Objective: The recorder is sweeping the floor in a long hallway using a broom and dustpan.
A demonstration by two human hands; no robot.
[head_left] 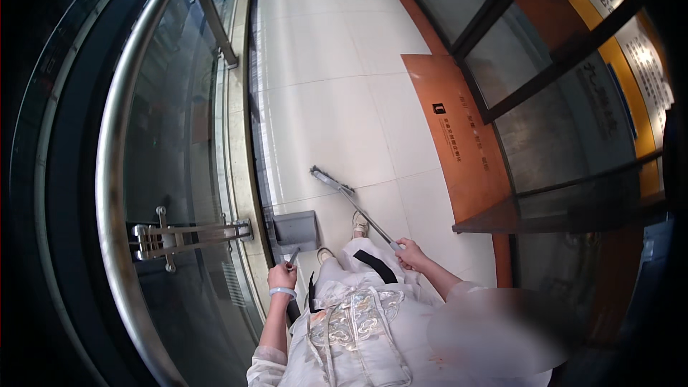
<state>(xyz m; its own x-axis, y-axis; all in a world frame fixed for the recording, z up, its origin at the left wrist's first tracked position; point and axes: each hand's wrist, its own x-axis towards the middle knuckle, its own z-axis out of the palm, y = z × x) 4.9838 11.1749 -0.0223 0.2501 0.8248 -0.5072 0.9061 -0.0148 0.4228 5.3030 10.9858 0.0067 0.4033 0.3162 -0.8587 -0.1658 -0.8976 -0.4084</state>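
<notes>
My left hand (282,276) is closed around the handle of a long-handled grey dustpan (296,229), whose pan rests on the floor beside the left-hand dark edge strip. My right hand (411,254) grips the grey handle of a broom (373,221). The broom's stick slants forward and left, and its narrow head with dark bristles (332,178) is at the floor, ahead of the dustpan and a little to its right. A gap separates the broom head from the pan. Both handles are partly hidden by my fingers.
A glass barrier with a curved metal handrail (107,193) runs along my left. Pale floor tiles (330,115) stretch ahead. On the right lie an orange printed mat (459,136) and dark-framed glass doors (545,93). My shoes (360,224) stand just behind the broom head.
</notes>
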